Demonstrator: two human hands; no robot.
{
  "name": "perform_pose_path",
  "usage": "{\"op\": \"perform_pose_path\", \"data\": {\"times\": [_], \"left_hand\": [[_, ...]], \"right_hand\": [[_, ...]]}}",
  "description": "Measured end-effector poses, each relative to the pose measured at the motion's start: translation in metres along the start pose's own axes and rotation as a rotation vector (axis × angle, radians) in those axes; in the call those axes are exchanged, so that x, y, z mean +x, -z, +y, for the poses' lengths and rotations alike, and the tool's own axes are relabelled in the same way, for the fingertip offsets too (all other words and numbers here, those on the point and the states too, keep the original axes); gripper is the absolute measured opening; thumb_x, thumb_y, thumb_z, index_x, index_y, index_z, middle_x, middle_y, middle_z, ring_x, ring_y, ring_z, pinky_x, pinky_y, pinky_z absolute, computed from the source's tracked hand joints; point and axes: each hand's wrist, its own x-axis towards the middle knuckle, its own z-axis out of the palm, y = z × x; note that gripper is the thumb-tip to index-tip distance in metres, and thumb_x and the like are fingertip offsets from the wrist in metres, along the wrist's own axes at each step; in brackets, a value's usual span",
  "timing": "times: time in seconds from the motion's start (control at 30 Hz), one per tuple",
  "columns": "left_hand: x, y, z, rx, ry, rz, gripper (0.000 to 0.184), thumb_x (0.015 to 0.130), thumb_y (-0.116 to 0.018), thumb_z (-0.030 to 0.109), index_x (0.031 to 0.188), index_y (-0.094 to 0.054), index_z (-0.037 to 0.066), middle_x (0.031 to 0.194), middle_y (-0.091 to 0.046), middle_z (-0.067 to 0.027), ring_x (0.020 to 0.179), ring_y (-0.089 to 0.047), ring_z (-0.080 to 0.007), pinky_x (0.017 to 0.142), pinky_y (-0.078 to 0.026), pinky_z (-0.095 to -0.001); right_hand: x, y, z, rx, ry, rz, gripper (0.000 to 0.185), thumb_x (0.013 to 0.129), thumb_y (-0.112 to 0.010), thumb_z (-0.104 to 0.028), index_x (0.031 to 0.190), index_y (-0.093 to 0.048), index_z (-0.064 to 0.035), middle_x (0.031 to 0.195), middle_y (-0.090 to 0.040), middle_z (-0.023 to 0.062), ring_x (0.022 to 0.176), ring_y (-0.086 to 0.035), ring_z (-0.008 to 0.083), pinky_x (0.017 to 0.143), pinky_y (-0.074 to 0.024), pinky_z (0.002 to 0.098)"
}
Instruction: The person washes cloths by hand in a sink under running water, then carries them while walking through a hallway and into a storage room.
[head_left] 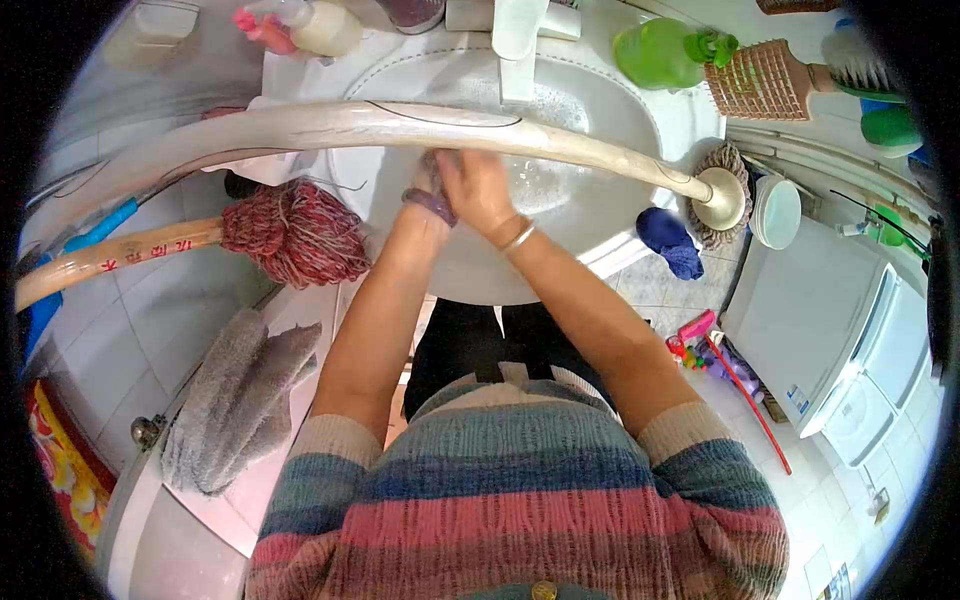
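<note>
Both of my hands are together over the white sink basin (460, 260), just below the long pale curved pole (330, 127). My left hand (430, 182), with a purple band at the wrist, is partly hidden behind the pole and my other hand; its fingers cannot be made out. My right hand (478, 190), with a bracelet at the wrist, lies against it, its fingers blurred and partly covered by the pole. Suds and water (545, 180) show in the basin to the right. Above stands the white faucet (517, 50).
A red mop head (295, 235) and a grey towel (235, 405) are at the left. Bottles, including a green one (660, 53), stand behind the basin. At the right are a dark blue cloth (670, 240), a white bucket (777, 212) and a white washing machine (810, 310).
</note>
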Motion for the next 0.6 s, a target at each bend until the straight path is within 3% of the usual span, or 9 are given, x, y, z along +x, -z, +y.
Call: {"op": "perform_pose_path", "data": {"times": [0.13, 0.2, 0.33, 0.37, 0.4, 0.47, 0.5, 0.53, 0.6], "left_hand": [[-0.017, -0.054, 0.016, 0.206, 0.008, 0.265, 0.032, 0.09, -0.044, 0.031, 0.11, -0.05, 0.007, 0.105, -0.057, -0.0085, 0.098, -0.054, -0.0203, 0.082, -0.046, -0.0379], [-0.005, -0.045, 0.026, 0.42, -0.042, 0.26, 0.03, 0.089, -0.047, 0.03, 0.106, -0.052, 0.006, 0.104, -0.057, -0.0068, 0.094, -0.055, -0.019, 0.08, -0.047, -0.0362], [0.009, -0.021, 0.026, 2.145, -0.613, 0.204, 0.037, 0.084, -0.048, 0.026, 0.119, -0.05, 0.012, 0.128, -0.041, -0.02, 0.119, -0.037, -0.0349, 0.099, -0.028, -0.0473], [0.004, -0.029, 0.016, 2.114, -0.761, 0.296, 0.043, 0.083, -0.046, 0.029, 0.125, -0.047, 0.017, 0.137, -0.029, -0.0203, 0.125, -0.025, -0.0406, 0.104, -0.015, -0.0492], [0.006, -0.029, 0.012, 2.156, -0.785, 0.201, 0.047, 0.085, -0.042, 0.033, 0.129, -0.042, 0.016, 0.139, -0.026, -0.0182, 0.126, -0.024, -0.0395, 0.105, -0.014, -0.0495], [0.023, -0.011, -0.003, 2.172, -0.625, 0.15, 0.053, 0.086, -0.039, 0.036, 0.134, -0.033, 0.015, 0.141, -0.023, -0.017, 0.128, -0.02, -0.0392, 0.105, -0.012, -0.0498], [0.027, -0.014, -0.005, 2.157, -0.402, 0.206, 0.057, 0.087, -0.035, 0.039, 0.137, -0.025, 0.014, 0.142, -0.02, -0.0166, 0.129, -0.018, -0.0379, 0.107, -0.012, -0.0471], [0.016, -0.039, 0.007, 2.01, -0.132, 0.174, 0.059, 0.087, -0.034, 0.041, 0.137, -0.023, 0.013, 0.143, -0.017, -0.0156, 0.13, -0.017, -0.0348, 0.108, -0.012, -0.0434], [0.017, -0.042, 0.009, 2.043, -0.037, 0.16, 0.056, 0.087, -0.035, 0.041, 0.134, -0.027, 0.013, 0.14, -0.021, -0.0156, 0.128, -0.02, -0.0344, 0.106, -0.015, -0.0432]], "right_hand": [[0.01, -0.006, 0.108, -0.022, -0.079, -0.048, 0.026, 0.082, -0.054, -0.029, 0.091, -0.057, -0.0049, 0.08, -0.062, 0.0164, 0.075, -0.059, 0.0325, 0.066, -0.0451, 0.0416], [0.008, -0.013, 0.134, 0.184, -0.411, -0.006, 0.031, 0.086, -0.048, -0.032, 0.097, -0.056, -0.0036, 0.089, -0.061, 0.0161, 0.081, -0.059, 0.0324, 0.07, -0.0443, 0.0423], [0.005, 0.016, 0.101, -0.298, -0.088, -0.276, 0.036, 0.087, -0.046, -0.033, 0.111, -0.051, -0.0066, 0.108, -0.054, 0.0179, 0.095, -0.054, 0.0343, 0.083, -0.0411, 0.0429], [0.01, 0.025, 0.089, -0.49, -0.129, -0.519, 0.037, 0.085, -0.047, -0.032, 0.112, -0.051, -0.0074, 0.108, -0.055, 0.0183, 0.095, -0.055, 0.034, 0.085, -0.0414, 0.0422], [0.002, 0.02, 0.112, -0.43, -0.02, -0.48, 0.04, 0.083, -0.049, -0.032, 0.112, -0.05, -0.0043, 0.105, -0.055, 0.0187, 0.093, -0.056, 0.0322, 0.082, -0.0433, 0.0424], [0.021, 0.028, 0.098, -0.538, -0.311, -0.623, 0.043, 0.083, -0.049, -0.033, 0.115, -0.047, -0.0046, 0.104, -0.056, 0.0184, 0.092, -0.057, 0.0309, 0.078, -0.0448, 0.043], [0.012, 0.024, 0.091, -0.74, -0.111, -0.295, 0.033, 0.082, -0.049, -0.035, 0.1, -0.056, -0.0082, 0.093, -0.061, 0.0144, 0.087, -0.058, 0.0299, 0.079, -0.0442, 0.0398], [0.005, 0.021, 0.097, -0.759, -0.068, -0.225, 0.033, 0.082, -0.049, -0.035, 0.1, -0.056, -0.0081, 0.093, -0.061, 0.0144, 0.087, -0.058, 0.03, 0.079, -0.0443, 0.0398], [0.0, 0.023, 0.113, -0.653, -0.083, -0.302, 0.032, 0.081, -0.05, -0.033, 0.099, -0.056, -0.008, 0.092, -0.061, 0.0145, 0.086, -0.058, 0.0303, 0.078, -0.0445, 0.0397]]}}
